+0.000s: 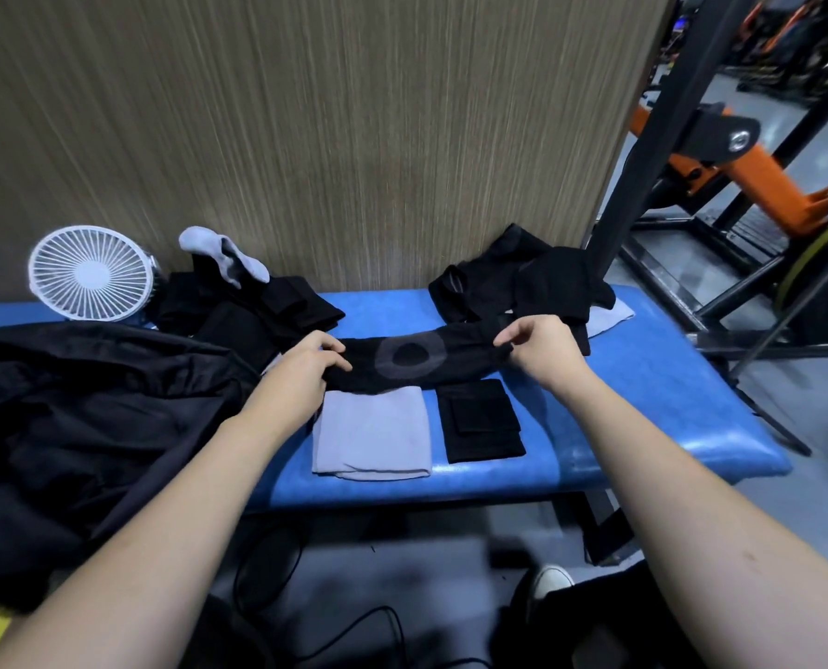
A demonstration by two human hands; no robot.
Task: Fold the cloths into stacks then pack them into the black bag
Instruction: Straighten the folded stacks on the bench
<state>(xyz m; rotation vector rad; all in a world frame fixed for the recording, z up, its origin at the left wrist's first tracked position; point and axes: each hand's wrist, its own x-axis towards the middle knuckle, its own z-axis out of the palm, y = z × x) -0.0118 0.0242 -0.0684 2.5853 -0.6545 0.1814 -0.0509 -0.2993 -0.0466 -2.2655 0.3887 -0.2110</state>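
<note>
A long black cloth with a grey ring [409,360] lies stretched across the blue bench [643,379]. My left hand [305,366] grips its left end and my right hand [539,342] pinches its right end. In front of it lie a folded grey cloth [371,439] and a folded black cloth [482,422], side by side. A pile of unfolded black cloths [513,282] sits at the back right, with a grey cloth [609,316] under its right edge. More black cloths [267,306] and a grey one [228,255] lie at the back left. The black bag [88,427] sprawls on the left.
A white fan [91,272] stands at the back left against a wood-grain wall panel [305,137]. Black and orange gym equipment [759,181] stands to the right. Cables [305,620] and a shoe [551,579] lie on the floor below the bench.
</note>
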